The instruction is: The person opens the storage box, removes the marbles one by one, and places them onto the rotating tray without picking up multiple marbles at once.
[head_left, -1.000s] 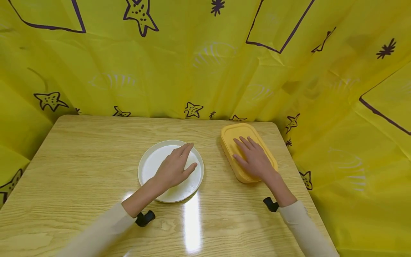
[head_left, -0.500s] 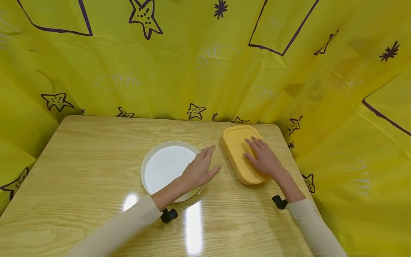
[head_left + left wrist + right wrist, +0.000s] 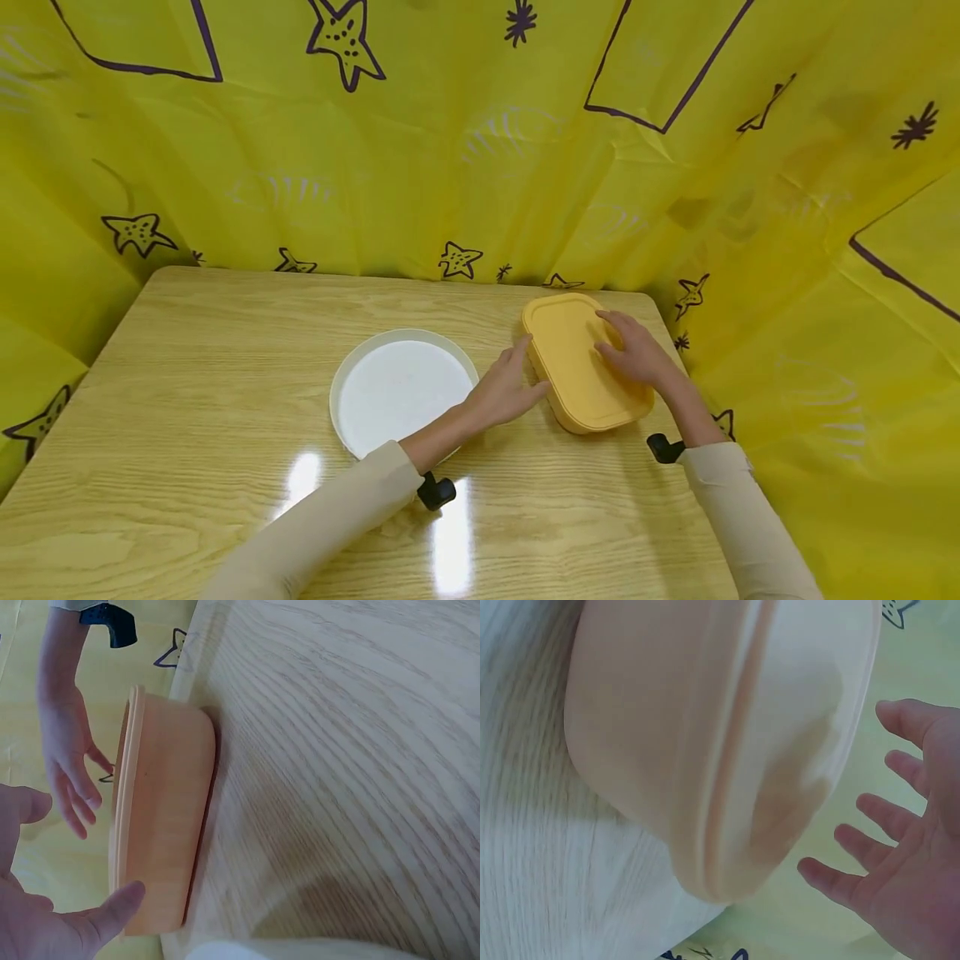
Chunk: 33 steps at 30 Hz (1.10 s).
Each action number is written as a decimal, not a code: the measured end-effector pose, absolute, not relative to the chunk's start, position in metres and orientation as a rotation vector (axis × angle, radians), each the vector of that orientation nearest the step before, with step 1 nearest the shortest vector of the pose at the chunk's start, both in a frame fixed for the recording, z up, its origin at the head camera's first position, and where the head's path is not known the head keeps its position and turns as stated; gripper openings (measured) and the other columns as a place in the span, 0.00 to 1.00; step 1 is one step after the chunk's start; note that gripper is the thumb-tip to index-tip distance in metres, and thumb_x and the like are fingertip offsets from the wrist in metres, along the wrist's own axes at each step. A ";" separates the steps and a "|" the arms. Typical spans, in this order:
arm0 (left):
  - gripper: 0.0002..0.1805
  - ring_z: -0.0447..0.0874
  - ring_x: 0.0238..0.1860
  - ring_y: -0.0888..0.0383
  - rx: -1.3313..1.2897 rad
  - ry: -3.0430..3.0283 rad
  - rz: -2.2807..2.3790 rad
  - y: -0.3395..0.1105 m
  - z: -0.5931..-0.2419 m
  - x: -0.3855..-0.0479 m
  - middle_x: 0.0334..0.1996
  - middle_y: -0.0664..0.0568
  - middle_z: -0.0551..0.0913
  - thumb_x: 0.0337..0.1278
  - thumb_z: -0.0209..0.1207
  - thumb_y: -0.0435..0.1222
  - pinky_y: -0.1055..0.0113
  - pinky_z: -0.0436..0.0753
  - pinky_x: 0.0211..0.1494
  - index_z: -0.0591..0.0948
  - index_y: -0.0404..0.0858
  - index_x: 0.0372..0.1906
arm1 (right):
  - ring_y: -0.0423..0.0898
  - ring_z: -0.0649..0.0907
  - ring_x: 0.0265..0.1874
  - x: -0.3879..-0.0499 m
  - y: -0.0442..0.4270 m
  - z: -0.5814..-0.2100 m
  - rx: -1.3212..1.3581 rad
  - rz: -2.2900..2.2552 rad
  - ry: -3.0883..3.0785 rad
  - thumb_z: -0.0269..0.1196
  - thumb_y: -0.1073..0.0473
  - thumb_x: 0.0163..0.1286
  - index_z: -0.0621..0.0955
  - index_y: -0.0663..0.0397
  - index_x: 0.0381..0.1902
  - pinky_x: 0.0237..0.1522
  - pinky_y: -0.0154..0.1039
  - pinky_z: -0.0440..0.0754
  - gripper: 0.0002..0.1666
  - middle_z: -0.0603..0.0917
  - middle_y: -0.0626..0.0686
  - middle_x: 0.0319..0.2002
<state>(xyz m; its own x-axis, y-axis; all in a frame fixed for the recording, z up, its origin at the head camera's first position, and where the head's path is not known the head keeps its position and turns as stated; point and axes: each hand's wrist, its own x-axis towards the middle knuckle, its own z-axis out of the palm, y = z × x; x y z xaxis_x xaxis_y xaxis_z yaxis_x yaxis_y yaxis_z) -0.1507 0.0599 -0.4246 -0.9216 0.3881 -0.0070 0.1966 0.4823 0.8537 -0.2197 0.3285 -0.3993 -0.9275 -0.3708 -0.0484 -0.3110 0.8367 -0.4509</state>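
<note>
A lidded orange-yellow plastic container (image 3: 573,358) rests on the wooden table, right of the middle. My left hand (image 3: 504,392) is at its left side, thumb and fingers spread near the lid's rim; whether they touch it I cannot tell. Over the lid's right part hovers my right hand (image 3: 636,350), its fingers apart and gently bent. In the right wrist view a gap shows between the right hand (image 3: 907,825) and the container (image 3: 645,712). A round white plate (image 3: 401,387) with a raised rim lies to the left, partly covered by my left forearm.
The wooden table (image 3: 187,400) reaches back to a yellow curtain (image 3: 420,167) with starfish drawings. That curtain also runs along the right side, close to the container. Bright light reflections show on the front of the tabletop.
My left hand has moved right, from above the plate to the container's left side. My right hand has shifted right, towards the lid's right edge. The container and plate stay where they were.
</note>
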 end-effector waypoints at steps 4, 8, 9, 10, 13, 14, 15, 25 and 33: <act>0.47 0.63 0.70 0.40 0.480 2.508 1.473 0.070 -0.426 -0.152 0.73 0.32 0.59 0.66 0.62 0.44 0.50 0.70 0.69 0.48 0.36 0.79 | 0.71 0.58 0.71 -0.225 0.335 -0.398 -0.528 -0.688 2.853 0.58 0.61 0.76 0.60 0.70 0.74 0.69 0.66 0.55 0.35 0.60 0.75 0.71; 0.50 0.61 0.72 0.41 0.460 2.476 1.554 0.078 -0.431 -0.153 0.73 0.31 0.56 0.64 0.64 0.42 0.51 0.68 0.70 0.46 0.36 0.79 | 0.71 0.58 0.71 -0.229 0.344 -0.401 -0.492 -0.702 2.820 0.58 0.61 0.76 0.58 0.70 0.75 0.69 0.66 0.56 0.37 0.59 0.74 0.71; 0.51 0.60 0.72 0.41 0.456 2.468 1.568 0.079 -0.432 -0.153 0.74 0.31 0.55 0.63 0.64 0.42 0.52 0.68 0.70 0.45 0.35 0.79 | 0.71 0.58 0.70 -0.229 0.346 -0.402 -0.480 -0.708 2.810 0.58 0.60 0.76 0.57 0.69 0.75 0.69 0.66 0.57 0.38 0.59 0.74 0.72; 0.51 0.58 0.73 0.41 0.453 2.459 1.584 0.081 -0.433 -0.153 0.74 0.31 0.54 0.63 0.65 0.42 0.52 0.67 0.71 0.45 0.35 0.79 | 0.72 0.59 0.70 -0.229 0.348 -0.403 -0.464 -0.717 2.797 0.58 0.60 0.76 0.56 0.68 0.76 0.68 0.67 0.58 0.38 0.58 0.74 0.72; 0.53 0.55 0.74 0.40 0.437 2.427 1.618 0.084 -0.436 -0.153 0.75 0.31 0.51 0.62 0.65 0.41 0.51 0.65 0.72 0.43 0.33 0.79 | 0.75 0.64 0.66 -0.227 0.354 -0.405 -0.436 -0.733 2.761 0.58 0.57 0.77 0.54 0.66 0.77 0.65 0.68 0.63 0.40 0.57 0.75 0.72; 0.53 0.54 0.74 0.40 0.436 2.417 1.622 0.085 -0.436 -0.153 0.75 0.31 0.50 0.62 0.65 0.41 0.51 0.65 0.72 0.43 0.32 0.79 | 0.76 0.65 0.65 -0.226 0.355 -0.406 -0.427 -0.741 2.748 0.58 0.57 0.77 0.54 0.65 0.77 0.64 0.68 0.65 0.40 0.57 0.75 0.72; 0.53 0.54 0.74 0.40 0.437 2.409 1.625 0.086 -0.437 -0.153 0.75 0.31 0.50 0.62 0.65 0.41 0.51 0.64 0.72 0.43 0.31 0.79 | 0.77 0.67 0.63 -0.226 0.356 -0.407 -0.424 -0.739 2.742 0.58 0.56 0.77 0.54 0.65 0.77 0.62 0.68 0.67 0.40 0.58 0.76 0.71; 0.57 0.53 0.75 0.39 0.369 2.351 1.641 0.095 -0.443 -0.157 0.75 0.29 0.49 0.61 0.66 0.42 0.52 0.63 0.73 0.37 0.31 0.79 | 0.75 0.60 0.68 -0.217 0.358 -0.412 -0.333 -0.788 2.658 0.54 0.50 0.80 0.50 0.62 0.79 0.64 0.67 0.65 0.42 0.55 0.77 0.72; 0.59 0.58 0.73 0.40 0.289 2.317 1.722 0.102 -0.447 -0.161 0.74 0.30 0.55 0.57 0.69 0.41 0.53 0.65 0.72 0.40 0.31 0.79 | 0.74 0.62 0.67 -0.215 0.363 -0.415 -0.305 -0.910 2.577 0.55 0.52 0.79 0.45 0.60 0.80 0.60 0.66 0.70 0.44 0.53 0.77 0.72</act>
